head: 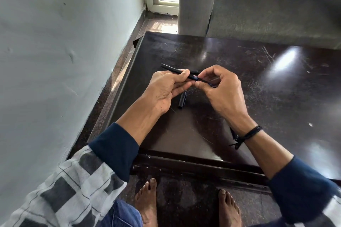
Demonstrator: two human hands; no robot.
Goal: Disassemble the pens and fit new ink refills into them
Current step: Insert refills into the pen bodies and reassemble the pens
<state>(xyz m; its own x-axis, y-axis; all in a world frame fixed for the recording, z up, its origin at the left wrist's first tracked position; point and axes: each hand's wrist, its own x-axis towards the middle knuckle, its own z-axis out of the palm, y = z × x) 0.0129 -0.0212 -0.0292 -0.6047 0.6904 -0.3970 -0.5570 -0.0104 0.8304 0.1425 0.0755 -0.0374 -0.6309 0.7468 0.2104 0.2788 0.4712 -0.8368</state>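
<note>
My left hand grips a black pen barrel that slants up to the left above the dark table. My right hand pinches a thin dark refill that sticks out of the barrel's right end. A black pen cap lies on the table just below my hands. Behind my fingers another black piece lies on the table, mostly hidden.
A pale wall runs along the left, close to the table's left edge. A grey sofa stands beyond the far edge. My bare feet rest on the dark floor below the near edge.
</note>
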